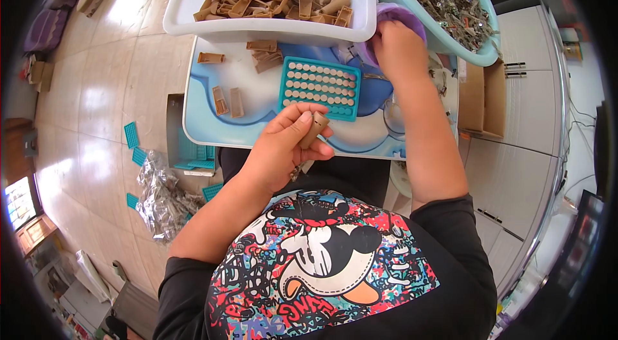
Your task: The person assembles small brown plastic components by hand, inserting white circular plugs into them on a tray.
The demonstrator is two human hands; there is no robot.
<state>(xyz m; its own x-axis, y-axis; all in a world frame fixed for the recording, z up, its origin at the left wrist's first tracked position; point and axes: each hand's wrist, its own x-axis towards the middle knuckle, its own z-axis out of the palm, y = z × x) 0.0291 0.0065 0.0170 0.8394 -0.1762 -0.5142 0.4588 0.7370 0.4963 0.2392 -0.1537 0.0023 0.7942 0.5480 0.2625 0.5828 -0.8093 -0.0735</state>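
Note:
My left hand is closed around a small brown plastic casing, held just in front of the table's near edge. Over at the right, my right hand reaches into a purple round container; its fingertips are hidden inside. Between the hands and the big tub lies a teal tray with rows of small round pale pieces; part of its lowest row shows bare teal. Several loose brown casings lie on the table to the left of the tray.
A white tub heaped with brown casings stands at the table's far side. Beside it, a pale teal basin holds a pile of small mixed parts. A cardboard box is at the right. Teal trays and crumpled silvery plastic lie on the floor.

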